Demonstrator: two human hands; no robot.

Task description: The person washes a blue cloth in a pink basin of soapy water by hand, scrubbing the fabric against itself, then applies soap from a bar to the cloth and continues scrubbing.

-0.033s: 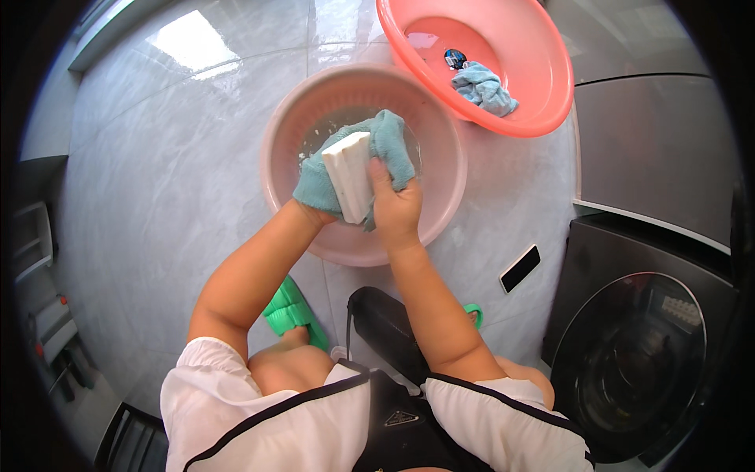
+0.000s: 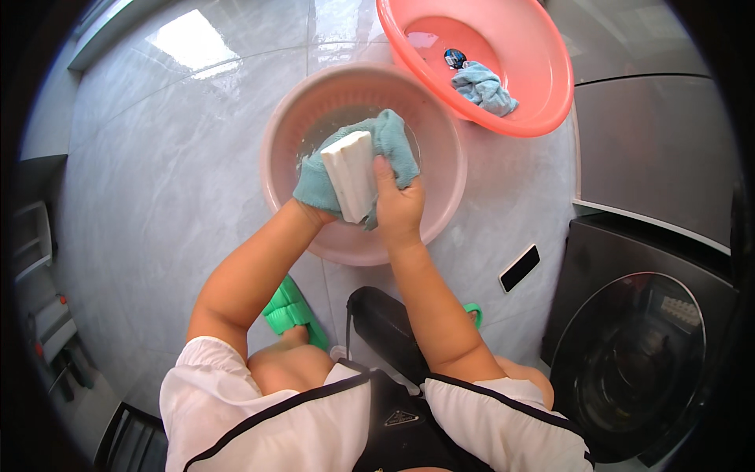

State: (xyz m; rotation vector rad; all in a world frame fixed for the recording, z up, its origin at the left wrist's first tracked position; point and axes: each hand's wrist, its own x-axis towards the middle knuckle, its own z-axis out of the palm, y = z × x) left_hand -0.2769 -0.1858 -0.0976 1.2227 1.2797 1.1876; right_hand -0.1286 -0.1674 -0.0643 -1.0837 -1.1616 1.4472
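Head view: soaping step. Right hand (image 2: 399, 206) grips white soap bar (image 2: 350, 175), left hand (image 2: 314, 206) clutches teal cloth (image 2: 391, 140) over pink basin (image 2: 440, 134) centre; next needs firm rubbing strokes.

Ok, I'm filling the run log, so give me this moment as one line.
left hand: holds teal cloth | right hand: presses white soap bar on cloth | over pink basin

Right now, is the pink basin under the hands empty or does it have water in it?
It has water in it. The pink basin shows a shallow, clear pool at the bottom, glinting beside the teal cloth held over it.
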